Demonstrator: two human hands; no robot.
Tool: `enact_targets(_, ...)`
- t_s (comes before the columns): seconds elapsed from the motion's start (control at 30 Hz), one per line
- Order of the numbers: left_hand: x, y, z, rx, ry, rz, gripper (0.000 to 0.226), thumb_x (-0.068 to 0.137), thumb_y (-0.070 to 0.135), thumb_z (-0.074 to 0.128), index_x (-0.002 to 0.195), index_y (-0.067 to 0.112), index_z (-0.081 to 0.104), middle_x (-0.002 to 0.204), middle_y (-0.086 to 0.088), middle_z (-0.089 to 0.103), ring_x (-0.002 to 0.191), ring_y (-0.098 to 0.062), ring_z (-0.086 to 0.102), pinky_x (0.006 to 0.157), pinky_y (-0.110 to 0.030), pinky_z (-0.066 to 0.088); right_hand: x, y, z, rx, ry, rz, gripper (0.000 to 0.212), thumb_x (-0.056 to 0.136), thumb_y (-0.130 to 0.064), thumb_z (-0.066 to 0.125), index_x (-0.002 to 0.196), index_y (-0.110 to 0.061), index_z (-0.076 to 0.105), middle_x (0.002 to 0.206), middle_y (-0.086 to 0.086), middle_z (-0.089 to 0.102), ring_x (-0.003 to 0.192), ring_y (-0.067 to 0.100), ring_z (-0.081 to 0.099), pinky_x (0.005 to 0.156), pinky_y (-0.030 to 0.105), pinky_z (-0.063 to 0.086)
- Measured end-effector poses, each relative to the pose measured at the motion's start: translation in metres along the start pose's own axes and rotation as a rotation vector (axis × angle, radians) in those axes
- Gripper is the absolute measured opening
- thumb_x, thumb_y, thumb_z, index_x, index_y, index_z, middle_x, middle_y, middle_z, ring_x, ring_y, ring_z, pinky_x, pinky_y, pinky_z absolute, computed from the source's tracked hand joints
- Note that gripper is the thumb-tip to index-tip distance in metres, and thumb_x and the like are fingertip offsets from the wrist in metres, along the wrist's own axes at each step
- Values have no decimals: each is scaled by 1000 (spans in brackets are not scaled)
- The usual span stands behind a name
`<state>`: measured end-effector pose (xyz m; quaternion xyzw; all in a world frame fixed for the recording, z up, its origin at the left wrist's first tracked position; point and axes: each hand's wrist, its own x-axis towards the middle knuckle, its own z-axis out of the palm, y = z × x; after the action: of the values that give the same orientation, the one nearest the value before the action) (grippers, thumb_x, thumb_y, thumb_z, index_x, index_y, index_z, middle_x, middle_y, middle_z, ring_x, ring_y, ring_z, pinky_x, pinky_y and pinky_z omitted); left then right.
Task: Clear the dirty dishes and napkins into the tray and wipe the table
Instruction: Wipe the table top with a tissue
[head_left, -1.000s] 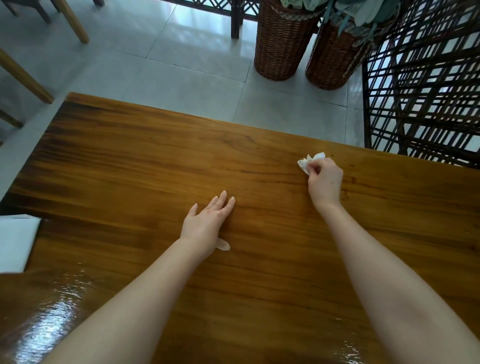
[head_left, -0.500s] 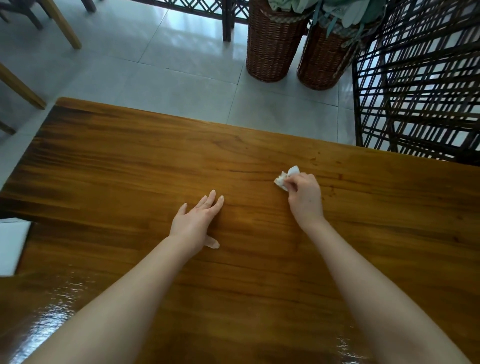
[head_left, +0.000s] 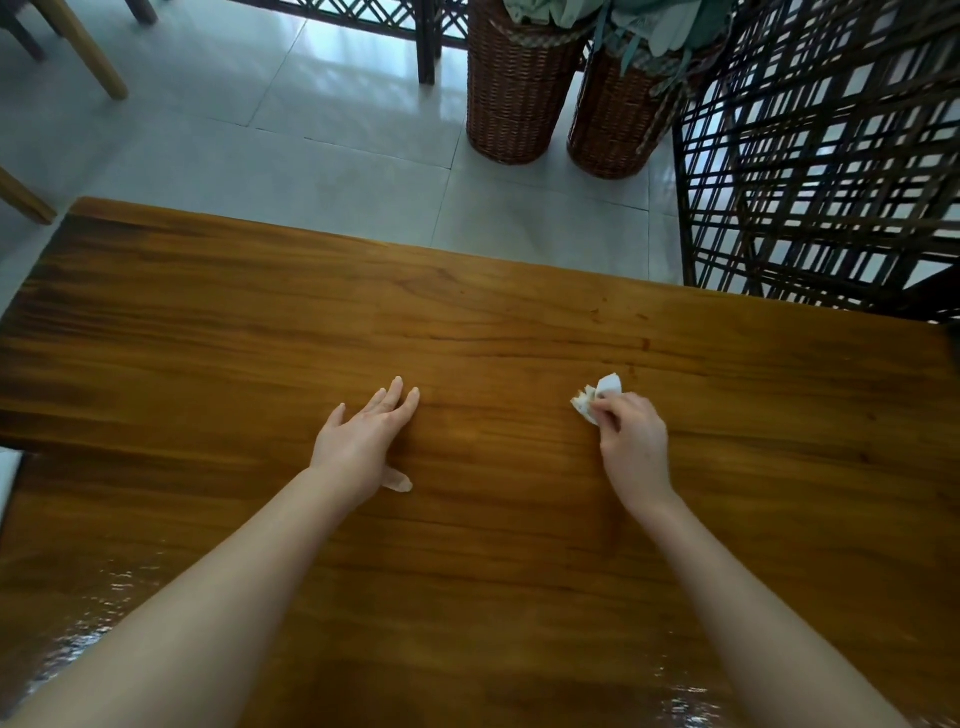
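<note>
Your right hand (head_left: 631, 447) pinches a crumpled white napkin (head_left: 597, 397) against the wooden desk (head_left: 208, 322), right of centre. Your left hand (head_left: 363, 441) lies flat, fingers straight, palm down, well apart from it. Two wicker baskets (head_left: 514, 88) stand beyond.

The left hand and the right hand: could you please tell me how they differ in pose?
The left hand lies flat and spread; the right hand is curled. The left hand holds nothing; the right hand pinches a crumpled white napkin. Both are bare, over the wooden table.
</note>
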<state>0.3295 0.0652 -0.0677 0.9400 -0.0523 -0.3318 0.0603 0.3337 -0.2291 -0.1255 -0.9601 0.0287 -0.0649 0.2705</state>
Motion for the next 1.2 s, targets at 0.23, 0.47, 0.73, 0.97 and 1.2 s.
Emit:
enact_targets(0.23, 2, -4, 4, -19, 14, 6, 112, 76, 30, 79, 153, 31, -3, 161, 6, -11, 148, -13, -3, 119, -45, 8, 57, 24, -19, -35, 36, 122, 13, 89, -1, 61, 93, -6, 72, 89, 1, 62, 89, 19, 58, 79, 25, 42)
enact_targets(0.47, 4, -7, 7, -24, 28, 6, 114, 75, 30, 80, 153, 32, -2, 161, 7, -10, 148, -12, -2, 119, -45, 8, 59, 25, -22, -82, 30, 153, 13, 90, -1, 58, 89, -4, 71, 93, 6, 64, 91, 19, 56, 78, 27, 43)
enact_targets(0.73, 3, -4, 4, -4, 24, -6, 112, 76, 30, 79, 153, 31, -2, 161, 6, -9, 148, -13, -2, 119, -45, 9, 43, 36, -21, -61, 35, 54, 14, 89, -2, 61, 98, -4, 72, 93, 4, 66, 89, 13, 55, 80, 23, 41)
enact_targets(0.97, 5, -5, 6, -19, 31, -17, 113, 75, 29, 80, 153, 32, -2, 161, 8, -9, 148, -12, -3, 119, -44, 9, 111, 44, -22, -70, 111, 228, 12, 89, -6, 61, 96, -4, 71, 95, 4, 61, 94, 18, 56, 81, 24, 43)
enact_targets(1.2, 4, -5, 6, -22, 32, -17, 113, 75, 30, 79, 153, 32, -3, 161, 8, -10, 148, -12, -3, 119, -44, 9, 102, 18, 4, -89, 107, 117, 14, 91, -1, 56, 92, -1, 70, 93, 10, 64, 89, 19, 54, 74, 25, 41)
